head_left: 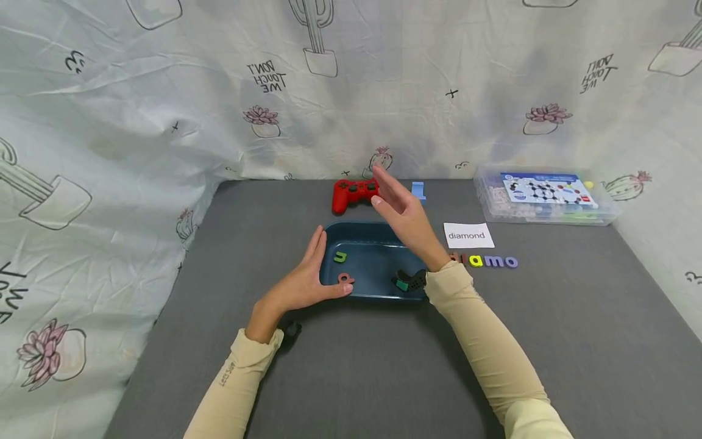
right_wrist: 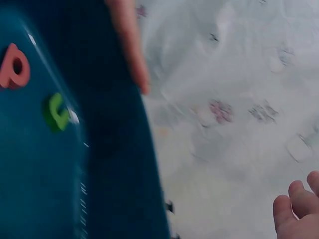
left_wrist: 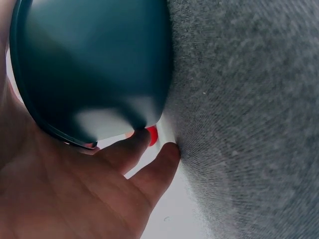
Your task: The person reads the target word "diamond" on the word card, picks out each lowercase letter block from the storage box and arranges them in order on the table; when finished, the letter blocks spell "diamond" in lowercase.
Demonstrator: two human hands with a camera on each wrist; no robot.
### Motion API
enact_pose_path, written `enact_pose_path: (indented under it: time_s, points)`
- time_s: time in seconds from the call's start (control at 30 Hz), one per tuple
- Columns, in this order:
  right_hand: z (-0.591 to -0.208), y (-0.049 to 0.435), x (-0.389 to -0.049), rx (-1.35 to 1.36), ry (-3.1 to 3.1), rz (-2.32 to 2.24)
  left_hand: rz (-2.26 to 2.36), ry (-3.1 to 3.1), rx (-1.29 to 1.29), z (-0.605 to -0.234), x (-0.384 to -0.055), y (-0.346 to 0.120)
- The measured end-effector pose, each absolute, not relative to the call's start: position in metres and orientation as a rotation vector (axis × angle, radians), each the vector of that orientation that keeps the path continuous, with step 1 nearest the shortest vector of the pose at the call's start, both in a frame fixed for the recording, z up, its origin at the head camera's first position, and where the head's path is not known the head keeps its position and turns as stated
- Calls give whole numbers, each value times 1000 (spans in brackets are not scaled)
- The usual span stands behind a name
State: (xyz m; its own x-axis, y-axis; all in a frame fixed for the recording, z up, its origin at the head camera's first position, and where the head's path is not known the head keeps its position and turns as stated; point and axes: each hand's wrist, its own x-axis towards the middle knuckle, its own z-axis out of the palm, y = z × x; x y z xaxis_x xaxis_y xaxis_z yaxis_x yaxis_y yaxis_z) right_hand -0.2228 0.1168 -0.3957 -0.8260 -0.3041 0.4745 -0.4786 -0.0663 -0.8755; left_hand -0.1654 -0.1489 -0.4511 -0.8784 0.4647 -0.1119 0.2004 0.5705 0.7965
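One grey worktop (head_left: pixel 351 378), one dark blue tray (head_left: pixel 375 262), viewed from my remote post.
I see the tray mid-worktop, a clear plastic box (head_left: pixel 545 198) at far right. The left hand (head_left: pixel 301 277) rests straight-fingered along the tray's left side, thumb out at the near rim; the right hand (head_left: pixel 404 216) hovers over its far right part, fingers extended. A red controller (head_left: pixel 342 198) sits beyond the tray; right of the tray, a white card (head_left: pixel 468 235) reads "diamond" behind a letter row (head_left: pixel 493 258). A pink letter (right_wrist: pixel 8 64) and a green letter (right_wrist: pixel 54 117) lie inside the tray's left end.
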Motion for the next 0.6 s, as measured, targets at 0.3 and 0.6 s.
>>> enact_pose_path:
  time_s: [0.3,0.6]
  points:
    - [-415,94,-226,1095,-2287,1975,1219,2488,554,-455,-163,-147]
    - [-424,87,-229,1166,-2457,2015,1241,2483,542,-455,-166,-149]
